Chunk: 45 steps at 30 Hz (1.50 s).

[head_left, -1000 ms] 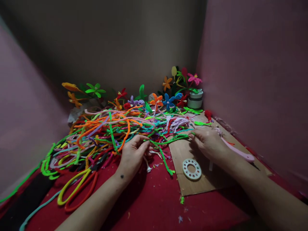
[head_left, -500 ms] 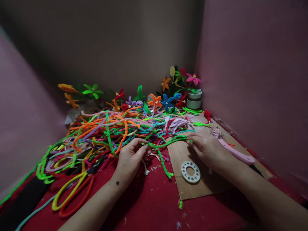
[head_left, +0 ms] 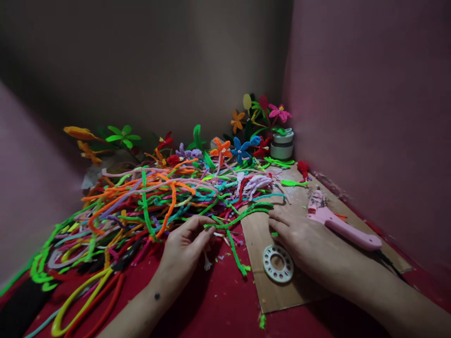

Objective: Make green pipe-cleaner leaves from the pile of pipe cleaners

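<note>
A big tangle of coloured pipe cleaners (head_left: 148, 202) covers the red cloth. My left hand (head_left: 185, 244) pinches one end of a green pipe cleaner (head_left: 239, 217) at the heap's near edge. My right hand (head_left: 299, 232) lies on a brown cardboard sheet (head_left: 282, 291), its fingertips at the other end of that green strand; the fingers look curled round it. A white ring-shaped disc (head_left: 278, 263) lies on the cardboard just under my right hand.
A pink glue gun (head_left: 343, 227) lies on the cardboard to the right. Finished pipe-cleaner flowers (head_left: 243, 143) and a small white pot (head_left: 282, 144) stand at the back by the corner. Pink walls close in on both sides. Yellow and red loops (head_left: 88, 300) lie near left.
The view has shifted, so everything sits lower and further left in frame. Both hands have come slightly nearer to me with the green strand still between them. The glue gun is more exposed.
</note>
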Tool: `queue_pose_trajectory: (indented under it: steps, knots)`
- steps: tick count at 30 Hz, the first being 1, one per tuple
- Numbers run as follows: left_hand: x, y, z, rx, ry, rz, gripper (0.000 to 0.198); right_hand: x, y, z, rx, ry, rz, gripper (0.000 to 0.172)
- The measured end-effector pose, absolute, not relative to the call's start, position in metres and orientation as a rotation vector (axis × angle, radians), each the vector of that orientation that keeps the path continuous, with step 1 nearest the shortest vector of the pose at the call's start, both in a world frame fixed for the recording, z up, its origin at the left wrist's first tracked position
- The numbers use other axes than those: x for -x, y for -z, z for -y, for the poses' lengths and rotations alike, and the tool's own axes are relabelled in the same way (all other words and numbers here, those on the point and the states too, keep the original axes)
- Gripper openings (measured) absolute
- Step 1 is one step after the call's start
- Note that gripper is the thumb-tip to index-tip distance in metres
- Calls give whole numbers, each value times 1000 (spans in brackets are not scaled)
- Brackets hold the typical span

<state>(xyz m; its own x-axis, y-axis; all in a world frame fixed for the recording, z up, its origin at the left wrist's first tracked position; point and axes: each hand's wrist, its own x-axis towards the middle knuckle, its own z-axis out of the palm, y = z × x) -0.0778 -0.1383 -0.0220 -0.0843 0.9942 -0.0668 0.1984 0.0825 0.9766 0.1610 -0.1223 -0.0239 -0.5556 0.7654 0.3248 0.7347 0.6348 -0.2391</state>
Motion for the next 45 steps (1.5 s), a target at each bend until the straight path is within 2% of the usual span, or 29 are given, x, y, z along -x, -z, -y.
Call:
queue_pose_trajectory:
  steps: [7, 13, 15, 21, 26, 33, 38, 45]
  knots:
    - [77, 5, 145, -1318, -1291, -1403, 14, -161, 15, 128, 1053, -235, 2308, 35]
    - [87, -13, 154, -1101, -1454, -1163, 12, -155, 1, 131, 1014, -850, 1645, 16]
    - [93, -15, 156, -1032, -1468, -1135, 13, -149, -5, 129, 1003, -1030, 1529, 18]
    - [106, -17, 159, -885, -1536, -1017, 21, -121, -16, 127, 915, -1226, 1397, 22]
    - [110, -15, 161, -891, -1435, -983, 16, -81, -20, 135, 837, -1545, 1319, 25]
    - [107, -8, 163, -847, -1306, -895, 29, -42, -11, 141, 851, -1643, 1357, 24]
    - [104, -6, 164, -905, -1249, -911, 22, -36, 0, 142, 803, -1726, 1397, 28]
    - [109, -12, 160, -819, -1439, -892, 17, -37, 8, 142, 807, -1708, 1460, 27]
